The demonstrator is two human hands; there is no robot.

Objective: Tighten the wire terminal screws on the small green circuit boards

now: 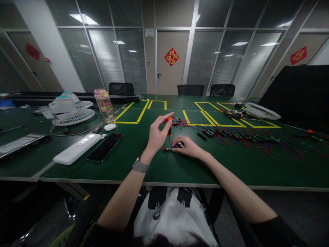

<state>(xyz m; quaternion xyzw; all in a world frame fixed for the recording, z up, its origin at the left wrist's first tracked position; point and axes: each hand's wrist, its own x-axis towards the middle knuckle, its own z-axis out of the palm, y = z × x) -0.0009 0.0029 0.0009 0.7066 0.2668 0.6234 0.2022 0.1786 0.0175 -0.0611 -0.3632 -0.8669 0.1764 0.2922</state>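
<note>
My left hand (157, 133), with a watch on its wrist, is closed round the orange and black handle of a screwdriver (170, 127). The screwdriver stands upright, its shaft pointing down at a small green circuit board (168, 149) on the table. My right hand (189, 146) pinches the right end of that board and its wires, holding it against the table. Whether the tip sits in a screw is too small to tell. Just behind my hands lies a bunch of small boards with red and blue wires (178, 121).
A long row of wired circuit boards (239, 134) stretches to the right. On the left are a black phone (105, 147), a white elongated device (77, 149), a pink-lidded bottle (105, 106) and white fans (68, 109). Yellow tape marks the green table (154, 171); a dark screen (298, 96) stands at right.
</note>
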